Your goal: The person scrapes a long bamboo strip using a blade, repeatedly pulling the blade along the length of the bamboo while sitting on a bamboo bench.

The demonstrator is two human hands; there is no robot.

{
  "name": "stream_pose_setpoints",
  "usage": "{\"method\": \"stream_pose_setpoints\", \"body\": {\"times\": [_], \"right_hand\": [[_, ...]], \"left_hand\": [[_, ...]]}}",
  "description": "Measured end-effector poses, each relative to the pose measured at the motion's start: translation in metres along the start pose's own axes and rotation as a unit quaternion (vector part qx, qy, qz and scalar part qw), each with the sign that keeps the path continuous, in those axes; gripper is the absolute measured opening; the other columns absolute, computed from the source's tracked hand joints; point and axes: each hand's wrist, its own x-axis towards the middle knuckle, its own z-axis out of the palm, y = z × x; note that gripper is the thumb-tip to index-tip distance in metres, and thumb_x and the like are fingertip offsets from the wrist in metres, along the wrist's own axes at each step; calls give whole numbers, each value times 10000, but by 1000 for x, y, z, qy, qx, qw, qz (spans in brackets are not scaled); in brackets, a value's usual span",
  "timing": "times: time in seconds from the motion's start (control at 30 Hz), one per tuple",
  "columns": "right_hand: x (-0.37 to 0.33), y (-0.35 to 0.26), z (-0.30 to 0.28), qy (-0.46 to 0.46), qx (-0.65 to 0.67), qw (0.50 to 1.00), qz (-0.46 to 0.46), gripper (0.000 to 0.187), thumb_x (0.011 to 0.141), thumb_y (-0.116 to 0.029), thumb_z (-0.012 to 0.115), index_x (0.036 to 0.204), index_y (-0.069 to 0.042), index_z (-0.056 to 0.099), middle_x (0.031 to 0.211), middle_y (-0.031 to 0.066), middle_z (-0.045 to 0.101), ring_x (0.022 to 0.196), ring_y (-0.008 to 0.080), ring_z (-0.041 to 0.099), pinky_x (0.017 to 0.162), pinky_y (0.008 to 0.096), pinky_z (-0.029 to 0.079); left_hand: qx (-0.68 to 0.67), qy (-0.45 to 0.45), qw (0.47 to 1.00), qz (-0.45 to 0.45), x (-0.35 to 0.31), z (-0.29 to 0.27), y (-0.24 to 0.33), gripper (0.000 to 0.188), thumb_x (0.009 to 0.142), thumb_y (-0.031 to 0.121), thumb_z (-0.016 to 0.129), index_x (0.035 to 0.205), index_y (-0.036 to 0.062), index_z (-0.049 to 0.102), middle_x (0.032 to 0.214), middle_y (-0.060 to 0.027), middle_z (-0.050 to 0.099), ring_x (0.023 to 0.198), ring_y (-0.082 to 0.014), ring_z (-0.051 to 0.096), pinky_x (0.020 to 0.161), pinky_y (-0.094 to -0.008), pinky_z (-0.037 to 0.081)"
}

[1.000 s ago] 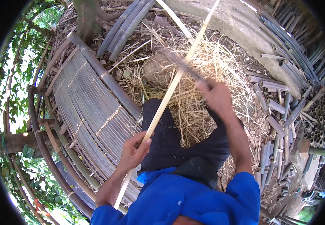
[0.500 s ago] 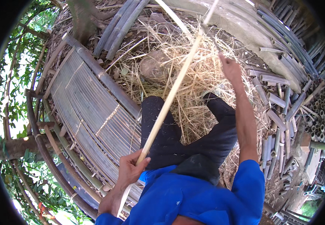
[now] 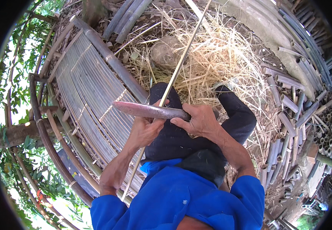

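A long, thin bamboo strip (image 3: pixel 185 53) slants from the top of the view down past my left thigh and under my left forearm. My left hand (image 3: pixel 145 131) is closed around it above my lap. In my right hand (image 3: pixel 203 120) is a knife, gripped near its handle end, which my fingers mostly hide. The broad dark knife blade (image 3: pixel 146 110), reddish toward its tip, points left and lies across the strip just over my left fingers. Whether its edge touches the strip, I cannot tell.
A heap of pale bamboo shavings (image 3: pixel 227 53) covers the ground beyond my knees, beside a rounded brown lump (image 3: pixel 166 51). On the left stands a slatted bamboo bench (image 3: pixel 97 73). Cut bamboo pieces (image 3: pixel 288 122) and stacked tubes (image 3: pixel 327 128) lie at the right.
My right hand has come back from the strip's far part to my lap, bringing the knife across the strip. My left hand has moved slightly forward and right, and the strip has turned.
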Motion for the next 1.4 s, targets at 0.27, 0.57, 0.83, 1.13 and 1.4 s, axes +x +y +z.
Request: {"method": "stream_pose_setpoints", "body": {"times": [0.27,0.57,0.83,1.13,1.4], "right_hand": [[-2,10,-8,2,-23,1000,-2,624,877,-651,650,748,-41,647,584,204,602,601,417,649,597,489,525],[65,185,-120,168,9,919,357,892,942,-771,425,1024,63,728,698,133,655,665,216,620,665,391,526],[78,141,-71,288,423,806,298,308,974,-259,618,950,45,657,686,75,593,461,92,472,407,250,404],[61,63,-20,131,387,875,259,351,992,-375,646,948,-29,691,649,38,583,485,105,503,447,264,380],[14,31,-17,48,-38,994,93,629,898,-685,594,864,-62,675,670,210,662,669,419,682,655,513,536]], "left_hand": [[17,-11,1000,3,-13,-10,-23,457,992,81,614,1435,3,531,576,84,464,433,-15,389,391,-217,265],[81,-40,995,-30,-94,-34,-52,425,982,117,641,1387,2,587,612,69,513,492,-22,465,439,-197,329],[-27,-124,983,-134,-108,-51,-93,464,955,68,673,1405,15,575,700,0,634,539,-53,560,459,-209,429],[1,-14,1000,-1,43,13,-17,374,1017,175,615,1365,38,611,625,52,465,430,-33,422,372,-221,312],[83,28,995,38,44,-1,-13,315,1016,175,614,1281,11,660,631,63,520,450,-20,400,400,-250,280]]}}
